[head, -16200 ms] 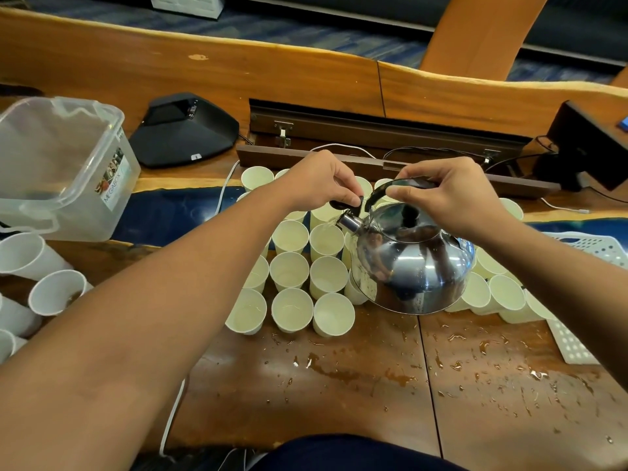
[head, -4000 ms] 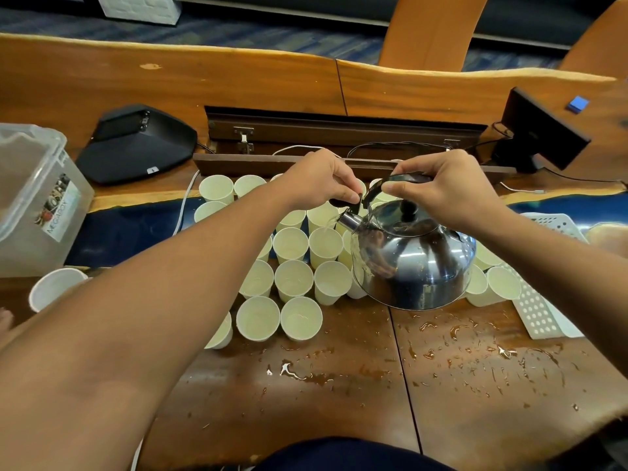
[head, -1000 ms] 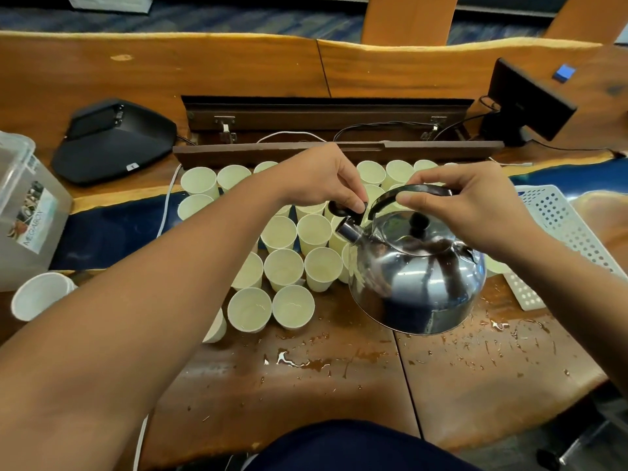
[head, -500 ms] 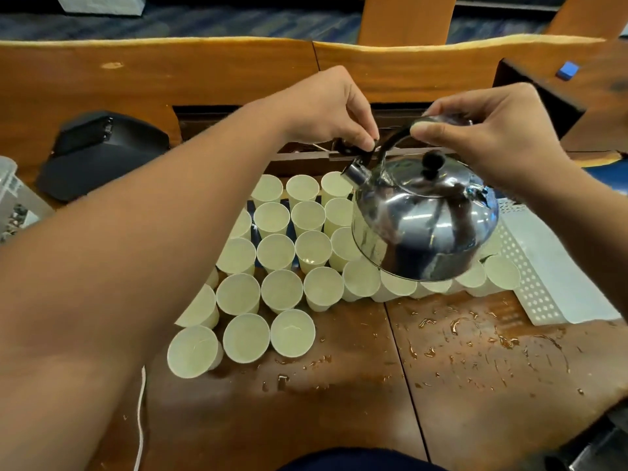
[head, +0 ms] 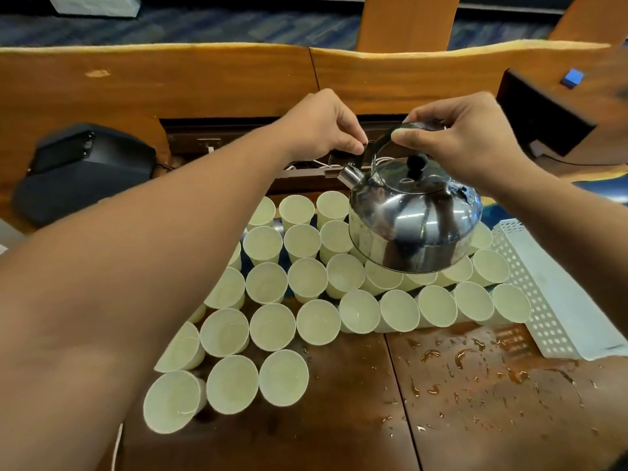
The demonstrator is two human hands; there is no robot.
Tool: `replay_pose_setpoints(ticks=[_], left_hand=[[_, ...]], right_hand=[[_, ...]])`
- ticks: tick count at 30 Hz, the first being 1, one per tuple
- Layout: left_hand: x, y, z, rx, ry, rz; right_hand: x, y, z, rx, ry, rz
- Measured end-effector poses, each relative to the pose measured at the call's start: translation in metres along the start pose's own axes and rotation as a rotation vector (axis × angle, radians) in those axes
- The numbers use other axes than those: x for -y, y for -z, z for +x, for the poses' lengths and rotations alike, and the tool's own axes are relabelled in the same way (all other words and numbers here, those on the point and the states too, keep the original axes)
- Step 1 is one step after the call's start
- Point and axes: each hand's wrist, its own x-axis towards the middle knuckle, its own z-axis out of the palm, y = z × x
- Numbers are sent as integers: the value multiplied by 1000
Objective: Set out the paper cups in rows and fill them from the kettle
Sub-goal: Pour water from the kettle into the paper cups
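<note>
A shiny steel kettle (head: 414,220) hangs above the far right part of a block of white paper cups (head: 307,277) set in rows on the wooden table (head: 339,419). My right hand (head: 465,137) grips the kettle's black handle from above. My left hand (head: 323,125) pinches the small black spout lever at the handle's front end, just above the spout, which points left. The kettle hides several cups beneath it. My left forearm covers the cups at the left of the block.
Spilled water lies on the table at the front right. A white perforated basket (head: 557,294) sits right of the cups. A black device (head: 85,168) rests at the back left, a dark stand (head: 543,112) at the back right, and an open cable trough (head: 244,137) behind the cups.
The kettle and both hands have risen and moved toward the far rows, and my view now looks more steeply down on the cups. Both grips are unchanged.
</note>
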Motion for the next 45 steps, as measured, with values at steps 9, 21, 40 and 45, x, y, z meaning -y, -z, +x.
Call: replay_pose_setpoints(ticks=[9,21,40,45], left_hand=[[12,-15,17,-14,41,-34],[18,-22,18,-20,60,-84],[21,-27,19,-21,53,-85],[16,-26,17,-34,43,-89]], right_hand=[[-18,-5,18,14,-35,-13],[-17,-10,24,50,-62,-59],[-17,-11,22,62,-60,-84],[-21,-9,19,31,-43,-68]])
